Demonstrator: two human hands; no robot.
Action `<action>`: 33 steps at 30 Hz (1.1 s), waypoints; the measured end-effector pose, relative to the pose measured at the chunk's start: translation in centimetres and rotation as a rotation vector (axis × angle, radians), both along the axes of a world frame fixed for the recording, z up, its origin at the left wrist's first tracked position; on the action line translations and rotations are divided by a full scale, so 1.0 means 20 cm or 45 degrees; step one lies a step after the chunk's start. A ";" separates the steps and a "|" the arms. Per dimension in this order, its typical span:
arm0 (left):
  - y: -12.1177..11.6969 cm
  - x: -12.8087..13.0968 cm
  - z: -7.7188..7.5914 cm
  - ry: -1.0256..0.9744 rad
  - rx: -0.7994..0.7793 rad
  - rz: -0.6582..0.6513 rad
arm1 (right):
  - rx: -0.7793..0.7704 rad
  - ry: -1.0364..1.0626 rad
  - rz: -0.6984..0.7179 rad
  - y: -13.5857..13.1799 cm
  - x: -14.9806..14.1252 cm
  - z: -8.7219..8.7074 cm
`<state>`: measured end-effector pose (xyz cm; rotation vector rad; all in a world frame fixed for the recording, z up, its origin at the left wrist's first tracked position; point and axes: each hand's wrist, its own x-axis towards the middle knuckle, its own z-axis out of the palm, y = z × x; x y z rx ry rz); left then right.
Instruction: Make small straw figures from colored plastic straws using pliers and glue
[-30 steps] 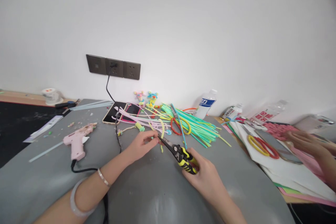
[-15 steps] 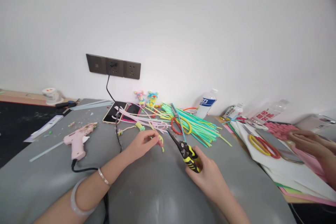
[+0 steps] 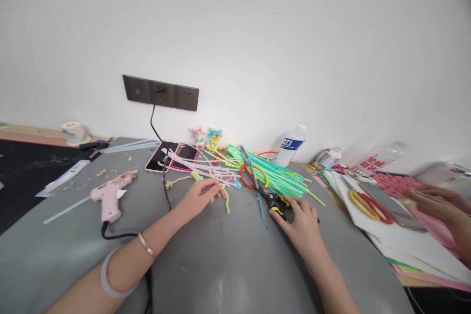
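My left hand point(image 3: 200, 201) is closed in a pinch on a pale yellow-green pipe cleaner point(image 3: 227, 202), whose bent end hangs below the fingertips. My right hand point(image 3: 303, 223) rests around the handles of black and yellow pliers point(image 3: 271, 197) lying low over the table, with the thumb and fingers on the grips. Just beyond the pliers' jaws are red-and-yellow-handled scissors point(image 3: 246, 176) and a blue pipe cleaner point(image 3: 259, 196). A big bundle of green and yellow pipe cleaners point(image 3: 283, 174) spreads behind. Lilac pipe cleaners point(image 3: 184, 161) lie past my left hand.
A pink glue gun point(image 3: 109, 196) with a black cord lies at left. Two phones, small pipe-cleaner figures point(image 3: 214, 138) and a bottle point(image 3: 290, 146) line the back. At right, another person's hands point(image 3: 441, 203) are over papers point(image 3: 386, 216) and scissors point(image 3: 370, 206).
My right hand has lowered the pliers toward the table, moving them right and turning them flatter. A small blue ring shape now shows near the lilac pipe cleaners. My left hand has barely moved.
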<state>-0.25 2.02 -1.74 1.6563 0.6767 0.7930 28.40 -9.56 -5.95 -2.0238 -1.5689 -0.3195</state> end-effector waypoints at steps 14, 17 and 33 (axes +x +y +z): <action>-0.02 -0.01 0.02 -0.014 0.024 -0.193 | -0.038 0.803 1.167 0.29 -0.54 0.32; -0.02 -0.01 0.02 0.013 0.003 -0.186 | -0.061 0.960 1.146 0.31 -0.55 0.28; -0.01 0.00 0.01 0.013 0.050 -0.080 | 0.031 1.306 1.086 0.33 -0.56 0.16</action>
